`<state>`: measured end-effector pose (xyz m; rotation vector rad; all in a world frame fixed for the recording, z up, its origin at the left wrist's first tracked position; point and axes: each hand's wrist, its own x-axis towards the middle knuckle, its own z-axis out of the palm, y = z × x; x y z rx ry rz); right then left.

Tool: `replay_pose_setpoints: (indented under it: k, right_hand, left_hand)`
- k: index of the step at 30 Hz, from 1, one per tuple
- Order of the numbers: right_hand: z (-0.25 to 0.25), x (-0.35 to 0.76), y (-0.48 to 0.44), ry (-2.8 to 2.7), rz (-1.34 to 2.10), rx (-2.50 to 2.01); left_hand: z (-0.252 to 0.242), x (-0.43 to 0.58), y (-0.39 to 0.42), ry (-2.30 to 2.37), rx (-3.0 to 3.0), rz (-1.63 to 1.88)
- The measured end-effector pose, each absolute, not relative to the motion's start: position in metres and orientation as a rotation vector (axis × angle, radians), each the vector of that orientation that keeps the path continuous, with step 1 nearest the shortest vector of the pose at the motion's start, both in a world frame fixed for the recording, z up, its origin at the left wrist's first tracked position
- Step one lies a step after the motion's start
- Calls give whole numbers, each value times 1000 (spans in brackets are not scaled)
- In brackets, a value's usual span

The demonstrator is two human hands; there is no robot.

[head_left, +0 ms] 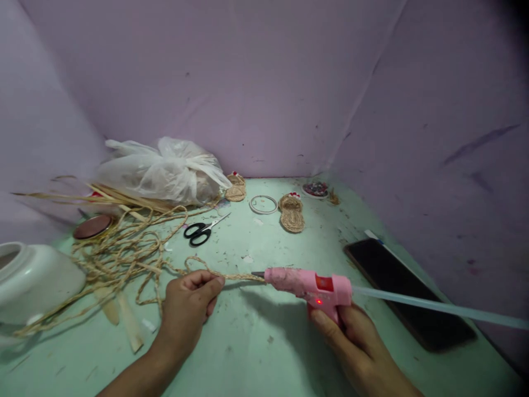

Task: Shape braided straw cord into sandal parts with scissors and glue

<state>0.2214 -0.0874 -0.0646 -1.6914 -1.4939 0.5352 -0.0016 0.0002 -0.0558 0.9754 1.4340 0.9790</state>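
Observation:
My left hand (192,300) pinches a braided straw cord (237,277) close to its end. From there the cord runs back into a loose tangle of straw braid (136,248) on the left. In my right hand (351,336) is a pink hot glue gun (308,284), its red light lit. A long clear glue stick (438,309) sticks out of the back. The gun's dark nozzle points left and lies at the cord's end; whether the two touch I cannot tell. Beyond the hands sits a small woven straw slipper (291,214) with red and white beads.
Black-handled scissors (202,231) and a pale ring (263,204) lie mid-table. At the back are a tied plastic bag (165,171), another straw slipper (235,187) and a dish of beads (315,190). A smartphone (405,292) lies right, a white jar (41,281) left. Walls enclose the table.

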Motion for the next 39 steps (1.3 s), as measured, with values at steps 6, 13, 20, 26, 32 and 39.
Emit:
replay_pose_setpoints:
  k: [6, 13, 20, 26, 32, 39]
  right_hand:
    - [-72, 206, -91, -1773, 374, -1738]
    - [-66, 196, -93, -1729, 331, -1813]
    - [-64, 196, -90, -1732, 396, -1728]
    - [-52, 194, -86, -1842, 509, -1685]
    - [-55, 191, -89, -1701, 479, -1684]
    - [-62, 192, -89, -1625, 522, -1660]
  left_hand:
    - [-59, -2, 0, 1418, 1051, 983]
    - [-52, 1, -1, 1440, 1060, 960]
    - [-49, 1, -1, 1461, 1087, 949]
    - [-51, 1, -1, 1454, 1094, 954]
    - [-52, 1, 0, 1421, 1061, 981]
    - [-52, 1, -2, 1409, 1045, 985]
